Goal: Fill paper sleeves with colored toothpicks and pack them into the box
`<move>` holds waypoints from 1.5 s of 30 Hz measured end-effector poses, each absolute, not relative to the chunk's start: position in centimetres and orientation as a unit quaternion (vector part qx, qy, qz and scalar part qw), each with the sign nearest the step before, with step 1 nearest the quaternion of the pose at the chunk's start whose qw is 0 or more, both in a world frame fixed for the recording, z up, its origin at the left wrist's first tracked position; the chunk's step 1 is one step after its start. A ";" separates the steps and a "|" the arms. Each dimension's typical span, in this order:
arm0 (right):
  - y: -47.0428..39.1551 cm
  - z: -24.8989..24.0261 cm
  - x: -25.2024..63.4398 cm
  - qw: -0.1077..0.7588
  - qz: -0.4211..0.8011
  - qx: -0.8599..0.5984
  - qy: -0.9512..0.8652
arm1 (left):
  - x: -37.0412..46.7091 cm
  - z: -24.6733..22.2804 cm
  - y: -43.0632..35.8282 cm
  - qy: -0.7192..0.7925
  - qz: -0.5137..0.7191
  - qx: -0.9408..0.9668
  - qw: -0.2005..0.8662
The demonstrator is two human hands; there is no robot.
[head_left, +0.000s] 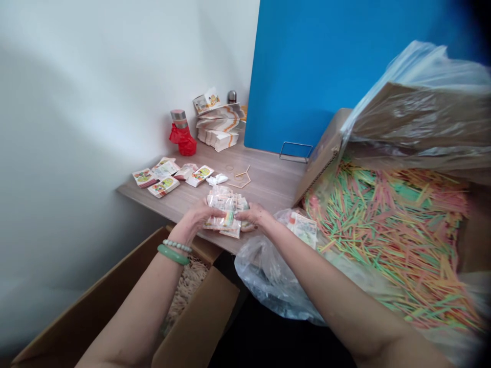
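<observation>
Several small clear printed packets [226,208] lie bunched at the table's front edge, between my two hands. My left hand [203,213], below a green bangle and a beaded bracelet, grips them from the left side with its thumb on top. My right hand [252,214] holds the bunch from the right, thumb pressed on the front packet. Green and yellow strips show through that packet. Just beyond lies a crumpled white piece [217,179]. A clear plastic bag [268,271] with printed packets [304,229] at its top hangs beside my right forearm.
Small printed boxes [163,186] lie at the table's left. Behind are a red-wrapped flask [183,137] and stacked flat cartons [218,134]. A large box of coloured strips [383,225] fills the right. An open cardboard box [203,317] stands below left. Thin sticks [245,178] lie mid-table.
</observation>
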State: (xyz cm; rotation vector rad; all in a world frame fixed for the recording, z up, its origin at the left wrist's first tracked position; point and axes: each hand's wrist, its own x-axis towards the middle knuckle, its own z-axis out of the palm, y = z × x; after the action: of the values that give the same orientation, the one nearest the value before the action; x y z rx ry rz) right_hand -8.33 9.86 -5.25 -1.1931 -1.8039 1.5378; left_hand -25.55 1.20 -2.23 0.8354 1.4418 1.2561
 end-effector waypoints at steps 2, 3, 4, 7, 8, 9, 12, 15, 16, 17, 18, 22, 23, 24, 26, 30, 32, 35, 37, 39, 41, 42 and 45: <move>9.5 -4.9 -8.3 0.225 0.580 -0.432 -0.653 | -25.6 -2.3 0.6 0.578 0.532 0.321 0.530; 9.2 -4.7 -8.3 0.223 0.595 -0.422 -0.647 | -25.7 -2.4 0.3 0.571 0.539 0.314 0.534; 8.9 -4.6 -8.3 0.227 0.612 -0.410 -0.637 | -25.8 -2.7 0.0 0.565 0.546 0.312 0.534; 8.1 -4.1 -8.1 0.250 0.655 -0.400 -0.590 | -25.9 -3.7 -1.1 0.544 0.567 0.320 0.530; 7.9 -3.9 -8.0 0.251 0.675 -0.395 -0.571 | -25.8 -4.0 -1.4 0.539 0.574 0.321 0.526; 7.7 -3.7 -7.8 0.243 0.700 -0.382 -0.553 | -25.7 -4.3 -1.7 0.537 0.580 0.320 0.522; 7.3 -3.1 -7.2 0.200 0.768 -0.318 -0.518 | -24.9 -4.5 -2.5 0.534 0.593 0.318 0.511; 7.4 -2.4 -6.8 0.235 0.752 -0.282 -0.547 | -24.0 -3.7 -2.8 0.527 0.610 0.337 0.487; 7.6 -2.2 -6.7 0.263 0.736 -0.269 -0.563 | -23.7 -3.3 -2.6 0.520 0.617 0.350 0.475; 7.8 -2.0 -6.6 0.290 0.719 -0.256 -0.577 | -23.6 -2.9 -2.4 0.511 0.628 0.363 0.461; 8.0 -1.9 -6.6 0.312 0.704 -0.246 -0.588 | -23.5 -2.7 -2.0 0.501 0.636 0.376 0.451; 9.3 -3.1 -6.6 0.314 0.663 -0.251 -0.631 | -24.3 -3.5 -0.5 0.483 0.601 0.421 0.477; 9.6 -3.7 -6.6 0.298 0.661 -0.255 -0.640 | -24.6 -3.9 -0.2 0.483 0.579 0.435 0.491; 9.8 -4.3 -6.5 0.284 0.663 -0.255 -0.645 | -25.0 -4.4 0.0 0.484 0.560 0.448 0.501; 10.3 -5.5 -6.4 0.276 0.673 -0.245 -0.641 | -25.7 -5.2 0.1 0.487 0.538 0.463 0.508; 11.1 -6.8 -6.1 0.274 0.694 -0.243 -0.620 | -26.0 -5.6 -0.1 0.493 0.548 0.448 0.506; 11.3 -6.8 -6.0 0.252 0.704 -0.233 -0.622 | -25.5 -5.6 -0.3 0.491 0.567 0.424 0.508; 11.1 -6.2 -6.1 0.246 0.717 -0.201 -0.620 | -24.6 -5.9 -0.5 0.476 0.581 0.393 0.531; 10.9 -5.8 -6.0 0.253 0.715 -0.197 -0.621 | -24.3 -6.1 -0.6 0.460 0.586 0.381 0.548; 10.7 -5.7 -6.0 0.250 0.708 -0.208 -0.627 | -24.3 -6.3 -0.5 0.449 0.586 0.373 0.562; 10.8 -5.8 -6.0 0.254 0.708 -0.221 -0.621 | -24.5 -6.1 -0.3 0.450 0.577 0.375 0.569; 10.9 -5.9 -6.0 0.259 0.713 -0.221 -0.613 | -24.7 -6.0 -0.1 0.456 0.569 0.380 0.570; 11.3 -6.1 -6.0 0.251 0.736 -0.200 -0.596 | -25.1 -5.3 -0.3 0.486 0.558 0.403 0.539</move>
State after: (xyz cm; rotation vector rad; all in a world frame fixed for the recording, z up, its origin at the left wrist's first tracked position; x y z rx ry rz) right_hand -6.05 11.28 -6.14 -0.5436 -1.6219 2.0037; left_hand -25.10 -0.31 -5.29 0.9580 1.1562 1.3266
